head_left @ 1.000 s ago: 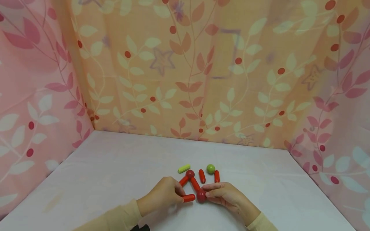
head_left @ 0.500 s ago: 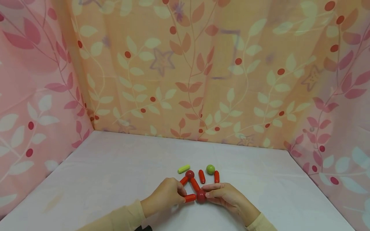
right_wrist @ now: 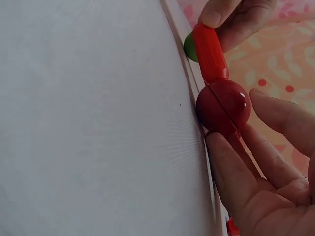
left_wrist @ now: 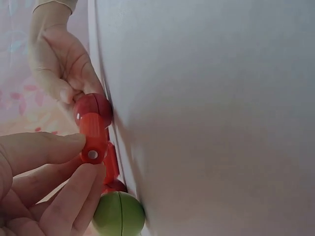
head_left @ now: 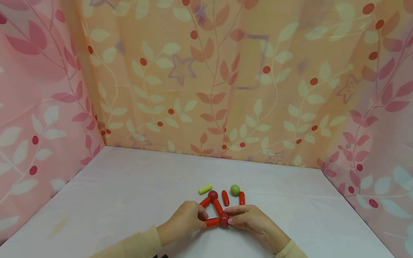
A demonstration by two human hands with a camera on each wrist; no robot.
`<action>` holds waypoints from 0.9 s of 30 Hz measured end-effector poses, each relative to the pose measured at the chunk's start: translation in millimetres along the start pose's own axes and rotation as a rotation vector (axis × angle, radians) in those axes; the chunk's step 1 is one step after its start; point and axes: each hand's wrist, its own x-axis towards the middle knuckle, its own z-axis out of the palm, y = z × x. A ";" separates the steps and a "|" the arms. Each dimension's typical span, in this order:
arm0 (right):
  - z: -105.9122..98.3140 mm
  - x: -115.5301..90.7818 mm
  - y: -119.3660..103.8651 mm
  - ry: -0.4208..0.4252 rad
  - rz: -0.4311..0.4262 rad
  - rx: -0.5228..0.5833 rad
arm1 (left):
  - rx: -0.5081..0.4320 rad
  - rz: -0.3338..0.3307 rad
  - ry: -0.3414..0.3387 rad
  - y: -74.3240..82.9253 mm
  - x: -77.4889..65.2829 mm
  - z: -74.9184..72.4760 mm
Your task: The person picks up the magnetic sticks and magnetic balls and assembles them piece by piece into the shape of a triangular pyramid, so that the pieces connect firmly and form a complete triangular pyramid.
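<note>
My left hand (head_left: 187, 218) pinches a short red rod (head_left: 212, 222) between thumb and fingers. The rod's far end meets a glossy red ball (head_left: 224, 219), and its near end shows a round hole in the left wrist view. Around that ball are the fingertips of my right hand (head_left: 253, 220), steadying it at the tabletop. A second red rod (head_left: 218, 206) runs from this ball up to another red ball (head_left: 213, 195). From there a third rod (head_left: 204, 202) slants down behind my left hand. A green ball (left_wrist: 119, 215) sits below the left fingers, hidden in the head view.
Beyond the hands lie two loose red rods (head_left: 225, 197), a light green ball (head_left: 235, 190) and a yellow-green rod (head_left: 205, 189). A white cloth-covered table (head_left: 129, 186) carries everything. Patterned curtains (head_left: 206, 89) close off the back and both sides.
The left hand has shifted slightly right, bringing its red rod from a small gap up against the red ball. The right hand stays at the ball, almost still.
</note>
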 end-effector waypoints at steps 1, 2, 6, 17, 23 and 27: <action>0.9 -0.2 0.2 0.003 -0.003 -0.012 | 0.002 0.009 0.001 -1.1 -0.8 -0.6; 1.8 -0.4 0.3 0.007 -0.007 -0.027 | -0.002 0.012 0.000 -2.1 -1.4 -1.9; 4.5 -0.3 0.8 0.020 -0.021 -0.075 | -0.053 -0.014 0.013 -6.6 -0.7 -13.6; 5.8 -0.8 -1.4 0.048 -0.071 -0.263 | -0.161 -0.216 0.067 -39.6 12.1 -33.5; 9.2 0.5 -3.6 0.068 -0.105 -0.357 | -0.194 -0.234 0.033 -44.7 15.9 -30.5; 10.5 1.3 -3.5 0.082 -0.116 -0.388 | -0.217 -0.250 0.018 -44.8 16.1 -30.3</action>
